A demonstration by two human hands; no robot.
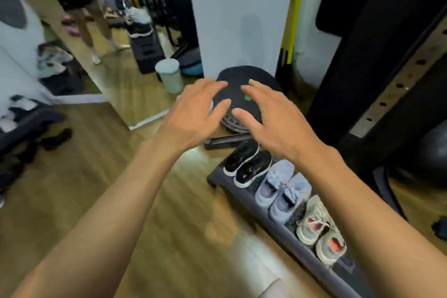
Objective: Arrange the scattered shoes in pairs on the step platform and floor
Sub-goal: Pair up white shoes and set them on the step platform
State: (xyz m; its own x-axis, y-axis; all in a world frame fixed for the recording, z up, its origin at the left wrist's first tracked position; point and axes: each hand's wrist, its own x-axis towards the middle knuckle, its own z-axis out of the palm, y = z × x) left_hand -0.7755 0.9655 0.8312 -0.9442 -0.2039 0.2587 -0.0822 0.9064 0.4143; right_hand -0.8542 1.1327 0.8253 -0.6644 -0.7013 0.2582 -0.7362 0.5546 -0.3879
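A dark step platform (287, 234) runs along the right side of the wooden floor. Three pairs stand on it side by side: black shoes with white soles (248, 164), light blue shoes (281, 190) and grey shoes with pink insides (320, 230). My left hand (193, 113) and my right hand (268, 118) are stretched out in the air above the platform's far end, fingers spread, holding nothing. More shoes (52, 59) lie on a dark surface at the far left, blurred.
A black dome-shaped balance trainer (244, 77) sits just beyond my hands. A pale bin (169, 75) stands to its left, beside a floor mirror (108, 38) that reflects a person's legs. A black rack upright (387, 72) rises at right, with a dark ball (425, 152) behind it.
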